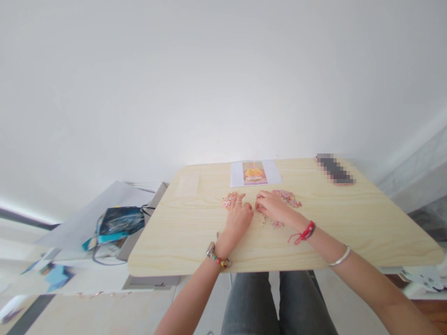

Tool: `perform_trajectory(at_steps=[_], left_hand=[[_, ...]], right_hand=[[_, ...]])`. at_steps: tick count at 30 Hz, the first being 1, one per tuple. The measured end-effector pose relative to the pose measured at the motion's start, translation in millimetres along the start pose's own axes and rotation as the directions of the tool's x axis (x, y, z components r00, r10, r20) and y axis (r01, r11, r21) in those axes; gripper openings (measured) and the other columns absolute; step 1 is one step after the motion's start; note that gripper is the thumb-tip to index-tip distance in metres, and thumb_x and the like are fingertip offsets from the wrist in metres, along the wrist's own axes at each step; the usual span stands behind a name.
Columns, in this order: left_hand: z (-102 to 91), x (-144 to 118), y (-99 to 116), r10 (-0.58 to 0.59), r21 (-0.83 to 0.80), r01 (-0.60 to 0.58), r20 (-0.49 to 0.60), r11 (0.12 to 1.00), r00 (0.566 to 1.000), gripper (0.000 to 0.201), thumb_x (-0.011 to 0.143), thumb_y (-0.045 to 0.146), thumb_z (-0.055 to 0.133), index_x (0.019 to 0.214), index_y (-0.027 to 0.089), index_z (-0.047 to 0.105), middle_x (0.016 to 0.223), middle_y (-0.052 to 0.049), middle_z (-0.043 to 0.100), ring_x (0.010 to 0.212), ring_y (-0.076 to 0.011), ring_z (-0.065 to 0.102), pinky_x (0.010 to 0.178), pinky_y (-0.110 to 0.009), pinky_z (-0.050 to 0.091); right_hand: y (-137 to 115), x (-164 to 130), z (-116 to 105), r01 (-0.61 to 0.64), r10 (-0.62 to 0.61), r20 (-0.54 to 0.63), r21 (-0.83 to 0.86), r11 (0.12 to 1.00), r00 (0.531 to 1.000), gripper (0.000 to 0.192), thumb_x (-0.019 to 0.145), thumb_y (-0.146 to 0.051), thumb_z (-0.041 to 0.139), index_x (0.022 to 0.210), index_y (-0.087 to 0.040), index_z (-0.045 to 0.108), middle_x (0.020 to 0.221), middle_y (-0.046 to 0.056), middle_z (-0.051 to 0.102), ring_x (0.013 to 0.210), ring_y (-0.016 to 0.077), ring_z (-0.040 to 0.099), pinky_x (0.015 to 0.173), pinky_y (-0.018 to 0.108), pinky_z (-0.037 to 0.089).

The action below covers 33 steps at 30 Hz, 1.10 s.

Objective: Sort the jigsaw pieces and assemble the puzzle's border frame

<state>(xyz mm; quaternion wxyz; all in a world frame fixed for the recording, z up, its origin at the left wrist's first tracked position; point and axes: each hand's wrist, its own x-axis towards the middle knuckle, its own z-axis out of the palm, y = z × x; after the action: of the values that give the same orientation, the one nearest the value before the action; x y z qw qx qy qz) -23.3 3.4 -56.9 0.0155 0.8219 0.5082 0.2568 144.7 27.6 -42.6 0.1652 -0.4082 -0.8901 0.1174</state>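
Note:
My left hand (238, 215) and my right hand (271, 205) rest close together on a pale wooden table (366, 223), fingers curled down onto the surface. Small pinkish jigsaw pieces lie about them: one heap (228, 200) by my left fingertips, a larger heap (288, 197) beyond my right hand, and a few loose pieces (275, 224) under my right wrist. Whether either hand pinches a piece is too small to tell. A white sheet with a printed picture of a yellow figure (254, 173) lies at the table's far edge.
A pixelated dark phone (335, 169) lies at the table's far right. A pale card (187, 185) lies at the far left. Left of the table, a blue-patterned bag (118, 222) sits on a lower grey surface. My knees (275, 302) are under the near edge.

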Motion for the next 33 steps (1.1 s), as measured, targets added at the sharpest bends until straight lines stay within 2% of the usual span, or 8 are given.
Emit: perform_trajectory(at_steps=[5,9,13,17,21,26,29,33], left_hand=[[-4.5,1,-3,0.031,0.01,-0.031,0.002,0.999,1.0,0.007,0.072,0.01,0.059,0.075,0.016,0.062,0.119,-0.015,0.05,0.12,-0.0315,0.041,0.099,-0.053,0.037],[-11.0,1,-4,0.018,-0.016,-0.019,-0.027,1.0,0.999,0.003,0.076,0.016,0.059,0.078,0.016,0.061,0.121,-0.016,0.047,0.12,-0.0327,0.04,0.094,-0.054,0.039],[-15.8,5,3,0.057,-0.077,-0.061,-0.044,0.995,0.997,0.003,0.075,0.017,0.06,0.078,0.017,0.06,0.122,-0.014,0.045,0.12,-0.0307,0.04,0.096,-0.053,0.037],[-11.8,18,24,0.17,-0.156,-0.168,-0.001,0.973,0.986,0.006,0.076,0.018,0.061,0.081,0.017,0.06,0.124,-0.014,0.044,0.122,-0.0287,0.039,0.097,-0.048,0.039],[6.6,44,56,0.242,-0.178,-0.23,0.052,0.957,0.969,0.008,0.075,0.014,0.059,0.083,0.016,0.061,0.124,-0.014,0.046,0.122,-0.0283,0.039,0.098,-0.046,0.04],[31.9,72,88,0.247,-0.161,-0.225,0.126,0.961,0.961,0.013,0.077,0.013,0.055,0.087,0.013,0.064,0.124,-0.016,0.048,0.12,-0.0289,0.041,0.097,-0.045,0.042],[30.7,70,84,0.221,-0.153,-0.198,0.148,0.968,0.964,0.02,0.076,0.014,0.058,0.095,0.014,0.063,0.127,-0.016,0.044,0.121,-0.0302,0.04,0.095,-0.046,0.043],[10.4,47,46,0.174,-0.098,-0.164,0.102,0.982,0.98,0.026,0.071,0.009,0.062,0.096,0.016,0.061,0.13,-0.015,0.041,0.123,-0.0311,0.037,0.098,-0.049,0.04]], right_hand=[[-5,1,-8,0.008,-0.008,0.002,0.025,1.0,1.0,0.008,0.078,-0.009,0.056,0.077,-0.014,0.062,0.09,0.005,0.054,0.08,0.0137,0.053,0.075,0.027,0.04],[-10,-3,-14,0.032,-0.03,-0.085,0.019,0.999,0.996,0.009,0.078,-0.008,0.056,0.081,-0.014,0.062,0.09,0.006,0.055,0.082,0.0149,0.052,0.074,0.028,0.041],[-12,-16,-20,0.034,-0.039,-0.171,-0.033,0.999,0.984,0.01,0.08,-0.012,0.055,0.077,-0.016,0.063,0.088,0.006,0.055,0.083,0.0169,0.052,0.075,0.031,0.041],[3,-43,-26,-0.032,0.018,-0.245,-0.052,0.998,0.969,0.015,0.083,-0.014,0.052,0.078,-0.018,0.065,0.092,0.007,0.057,0.089,0.0191,0.054,0.081,0.035,0.04],[33,-72,-31,-0.113,0.101,-0.302,-0.023,0.993,0.948,0.016,0.084,-0.018,0.051,0.081,-0.02,0.066,0.093,0.007,0.057,0.09,0.0195,0.055,0.081,0.036,0.043],[65,-89,-33,-0.246,0.237,-0.333,0.016,0.969,0.913,0.013,0.082,-0.02,0.054,0.075,-0.018,0.065,0.083,0.005,0.054,0.082,0.0182,0.056,0.078,0.034,0.046],[74,-91,-33,-0.303,0.296,-0.329,0.033,0.953,0.897,0.012,0.081,-0.018,0.054,0.074,-0.017,0.064,0.082,0.005,0.054,0.081,0.0177,0.056,0.078,0.033,0.046],[72,-92,-34,-0.309,0.308,-0.34,0.053,0.95,0.888,0.012,0.081,-0.018,0.053,0.081,-0.017,0.065,0.086,0.005,0.054,0.084,0.0182,0.056,0.079,0.034,0.046]])
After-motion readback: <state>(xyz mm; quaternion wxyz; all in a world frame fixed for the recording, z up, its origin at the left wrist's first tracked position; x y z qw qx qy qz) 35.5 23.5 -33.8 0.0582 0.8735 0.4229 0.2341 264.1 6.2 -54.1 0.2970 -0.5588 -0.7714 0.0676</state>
